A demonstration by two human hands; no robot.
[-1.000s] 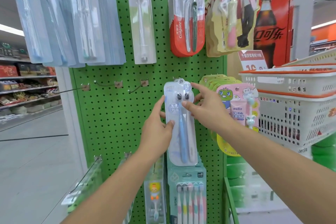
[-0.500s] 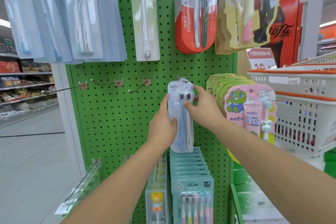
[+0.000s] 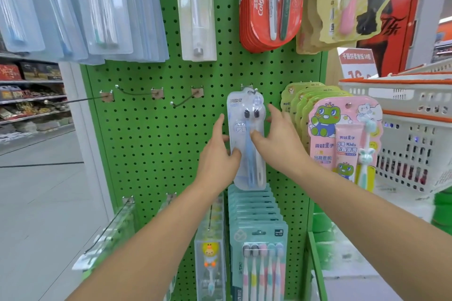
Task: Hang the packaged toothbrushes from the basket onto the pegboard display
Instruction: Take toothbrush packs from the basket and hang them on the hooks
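A clear blister pack with a blue and a white toothbrush [image 3: 247, 178] hangs against the green pegboard [image 3: 146, 144], its top hole at a metal hook [image 3: 250, 89]. My left hand [image 3: 216, 156] pinches the pack's left edge, thumb on the front. On the other side, my right hand [image 3: 278, 142] pinches the right edge, thumb across the front and index finger pointing up beside the pack. The white basket with orange rims [image 3: 403, 95] stands at the right; its contents are hidden.
Two bare short hooks [image 3: 137, 93] [image 3: 186, 101] and a long bare one [image 3: 73, 100] stick out left of the pack. Pink kids' toothbrush sets [image 3: 342, 134] hang close on the right, teal multi-packs [image 3: 256, 227] just below, and red and clear packs above.
The camera has moved closer to the board. The pack has gone up to the hook, and both hands have slid a little lower along its edges.
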